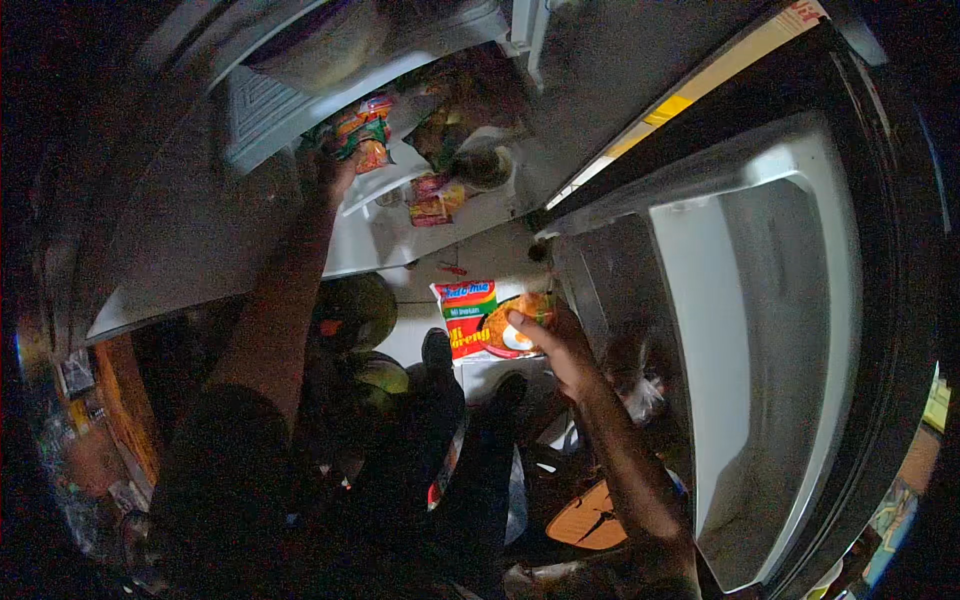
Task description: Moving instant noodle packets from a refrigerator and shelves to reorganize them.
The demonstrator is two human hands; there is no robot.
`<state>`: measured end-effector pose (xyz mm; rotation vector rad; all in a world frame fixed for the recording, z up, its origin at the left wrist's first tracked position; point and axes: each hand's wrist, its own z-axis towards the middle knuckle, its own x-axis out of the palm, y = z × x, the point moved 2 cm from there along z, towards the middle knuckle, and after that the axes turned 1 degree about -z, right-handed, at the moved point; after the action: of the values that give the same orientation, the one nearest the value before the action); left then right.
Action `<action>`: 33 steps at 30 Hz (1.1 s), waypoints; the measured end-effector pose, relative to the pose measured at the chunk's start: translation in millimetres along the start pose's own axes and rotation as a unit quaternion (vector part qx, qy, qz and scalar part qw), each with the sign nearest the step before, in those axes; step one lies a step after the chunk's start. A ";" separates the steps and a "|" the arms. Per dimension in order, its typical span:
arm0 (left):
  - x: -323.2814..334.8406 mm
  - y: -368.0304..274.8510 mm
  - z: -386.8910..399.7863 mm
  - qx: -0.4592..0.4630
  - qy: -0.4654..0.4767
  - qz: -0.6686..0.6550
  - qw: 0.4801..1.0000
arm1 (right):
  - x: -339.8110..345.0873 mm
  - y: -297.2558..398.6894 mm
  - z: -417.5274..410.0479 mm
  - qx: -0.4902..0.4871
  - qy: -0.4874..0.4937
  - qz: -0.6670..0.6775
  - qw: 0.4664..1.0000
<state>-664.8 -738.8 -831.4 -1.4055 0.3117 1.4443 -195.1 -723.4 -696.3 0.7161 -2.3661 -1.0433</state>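
My right hand (551,339) holds an Indomie instant noodle packet (469,322) by its right end, thumb across the printed front. The red, green and white packet hangs above the tiled floor, face up. My left hand (342,174) reaches into the lower part of an open refrigerator (405,240), against several colourful noodle packets (373,142). Its fingers are dim and partly hidden, so its grip is unclear. Another red and yellow packet (436,201) lies near them, beside a dark rounded item (482,165) that I cannot identify.
The refrigerator door (772,360) stands swung out at the right, its pale inner side showing. A pale shelf or drawer (270,112) overhangs my left hand. Dark green rounded objects (367,311) sit on the floor near my foot (436,349). An orange sandal (589,517) lies below my right forearm.
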 end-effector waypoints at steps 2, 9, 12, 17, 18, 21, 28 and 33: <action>41.8 12.9 -5.8 0.011 -0.015 0.073 0.997 | -4.7 -8.5 -5.2 0.006 -0.032 -0.010 0.999; 108.3 31.5 -26.5 -0.374 0.094 -0.247 0.889 | -1.5 -27.6 -24.0 0.057 -0.071 -0.050 0.995; 96.6 34.6 -23.1 -0.406 0.096 -0.255 0.872 | 4.2 -33.3 -18.8 0.049 -0.077 -0.024 0.996; 53.0 -13.5 -69.8 -0.378 0.046 -0.395 0.836 | 19.7 -11.9 -26.1 0.041 -0.087 -0.010 0.995; 54.3 -53.4 -87.9 -0.428 0.077 -0.470 0.768 | 8.8 -14.5 -31.5 0.056 -0.107 -0.005 0.993; -7.5 -115.5 -147.9 -0.453 0.154 -0.558 0.678 | 20.7 -56.8 -53.2 0.131 -0.130 0.102 0.978; -151.2 -147.5 -273.8 -0.495 0.166 -0.673 0.524 | 96.7 -9.2 -162.3 0.026 -0.144 0.203 0.968; -250.3 -229.8 -264.6 -0.478 0.177 -0.699 0.503 | 90.1 82.1 -261.1 -0.090 -0.081 0.134 0.983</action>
<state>-392.6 -967.1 -587.9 -1.8957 -1.3795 -0.2656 -133.0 -870.5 -456.5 0.2445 -2.3786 -1.2135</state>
